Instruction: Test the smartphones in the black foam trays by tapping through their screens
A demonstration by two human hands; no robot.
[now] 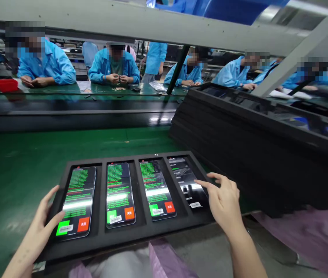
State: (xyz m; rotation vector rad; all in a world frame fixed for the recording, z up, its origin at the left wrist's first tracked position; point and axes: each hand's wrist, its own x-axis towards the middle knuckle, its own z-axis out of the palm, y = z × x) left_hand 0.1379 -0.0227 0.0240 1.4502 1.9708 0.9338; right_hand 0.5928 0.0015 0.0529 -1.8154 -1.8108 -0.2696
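Observation:
A black foam tray [140,236] lies in front of me, overhanging the near edge of the green table, with a smartphone in each slot. My left hand [43,222] holds the tray's left edge, its thumb over the rim by the leftmost phone [78,200]. That phone, the second phone [120,193] and the third phone [156,185] show green and red text lines above a green and a red square. With its index finger outstretched, my right hand [221,193] touches the screen of the rightmost phone [184,179], which shows a dark list. White barcode labels sit low on the screens.
A tall stack of black trays [239,154] stands at the right. Beyond the green tabletop [13,166] runs a dark conveyor strip [94,110]. Several people in blue coats sit across it, near a red bin [5,85]. A slanted grey beam [299,50] crosses the upper right.

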